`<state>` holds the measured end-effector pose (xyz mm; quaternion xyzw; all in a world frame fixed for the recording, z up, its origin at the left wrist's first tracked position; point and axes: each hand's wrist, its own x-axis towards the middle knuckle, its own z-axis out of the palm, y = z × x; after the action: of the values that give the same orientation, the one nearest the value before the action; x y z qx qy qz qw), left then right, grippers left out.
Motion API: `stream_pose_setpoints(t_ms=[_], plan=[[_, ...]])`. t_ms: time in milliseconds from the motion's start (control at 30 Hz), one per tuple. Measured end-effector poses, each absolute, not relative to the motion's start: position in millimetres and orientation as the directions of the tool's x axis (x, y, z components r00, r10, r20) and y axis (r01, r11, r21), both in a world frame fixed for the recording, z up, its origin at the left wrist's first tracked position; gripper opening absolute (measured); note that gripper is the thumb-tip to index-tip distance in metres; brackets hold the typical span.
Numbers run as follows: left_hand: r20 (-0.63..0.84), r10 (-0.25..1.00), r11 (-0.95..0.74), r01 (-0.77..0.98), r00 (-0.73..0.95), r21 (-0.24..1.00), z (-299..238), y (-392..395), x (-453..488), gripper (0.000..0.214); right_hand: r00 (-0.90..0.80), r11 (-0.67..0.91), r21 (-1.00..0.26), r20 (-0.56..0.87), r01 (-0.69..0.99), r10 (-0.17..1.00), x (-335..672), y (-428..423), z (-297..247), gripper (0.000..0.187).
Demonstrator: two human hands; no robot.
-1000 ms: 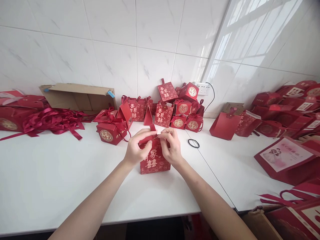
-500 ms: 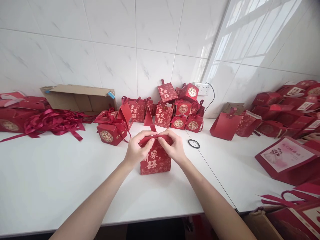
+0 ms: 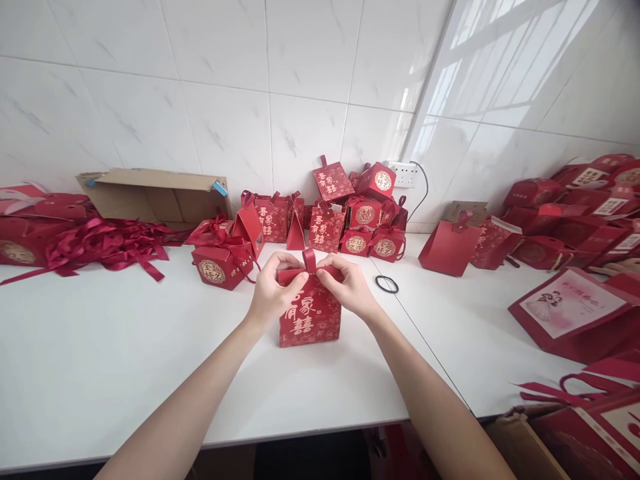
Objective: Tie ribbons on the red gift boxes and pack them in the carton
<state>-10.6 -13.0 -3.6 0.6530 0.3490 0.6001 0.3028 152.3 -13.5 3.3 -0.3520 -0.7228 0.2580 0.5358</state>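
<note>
A red gift box (image 3: 311,313) with pale printed characters stands upright on the white table in front of me. Its top edge is pinched by my left hand (image 3: 277,288) on the left side, thumb in front and fingers behind. On the right side my right hand (image 3: 349,285) grips the same edge in a like pinch. Between my two thumbs a red ribbon loop (image 3: 310,261) rises from the top of the box. The fingertips behind the box are hidden.
Finished-looking red boxes (image 3: 367,213) are stacked by the tiled wall. Red ribbons (image 3: 107,247) lie at left before an open cardboard box (image 3: 155,193). A black ring (image 3: 387,285) lies right of my hands. More red boxes (image 3: 575,207) crowd the right, with another person's hand (image 3: 620,267) there.
The ribbon at the box top, partly covered by my fingers before, now stands up as a loop. My thumbs have moved slightly apart and down onto the box's front.
</note>
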Motion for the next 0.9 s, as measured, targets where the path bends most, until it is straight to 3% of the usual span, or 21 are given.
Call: stream_pose_setpoints(t_ms=[167, 233, 300, 400, 567, 900], plan=[[0.492, 0.862, -0.476, -0.136, 0.121, 0.869, -16.9, 2.3, -16.7, 0.041, 0.164, 0.473, -0.877, 0.457, -0.079, 0.874, 159.8, 5.7, -6.9, 0.017], [0.51, 0.855, -0.492, -0.161, 0.095, 0.855, -21.7, 8.3, -19.4, 0.044, 0.32, 0.426, -0.852, 0.33, -0.304, 0.888, 165.1, 15.2, -11.5, 0.018], [0.552, 0.831, -0.538, -0.147, 0.072, 0.83, -23.3, 10.1, -20.9, 0.044, 0.372, 0.378, -0.777, 0.2, -0.504, 0.906, 168.5, 21.9, -15.5, 0.018], [0.653, 0.754, -0.65, -0.071, 0.071, 0.757, -20.8, 5.3, -21.1, 0.038, 0.289, 0.263, -0.694, 0.083, -0.67, 0.954, 167.7, 25.2, -20.5, 0.014], [0.791, 0.609, -0.791, -0.027, 0.058, 0.611, -17.4, -2.9, -19.5, 0.033, 0.112, 0.05, -0.638, -0.057, -0.768, 0.992, 158.0, 22.7, -26.3, 0.008], [0.75, 0.658, -0.744, -0.094, 0.06, 0.661, -18.3, -8.4, -12.1, 0.041, -0.003, -0.046, -0.655, -0.067, -0.754, 0.998, 153.0, 22.0, -32.0, 0.009]])
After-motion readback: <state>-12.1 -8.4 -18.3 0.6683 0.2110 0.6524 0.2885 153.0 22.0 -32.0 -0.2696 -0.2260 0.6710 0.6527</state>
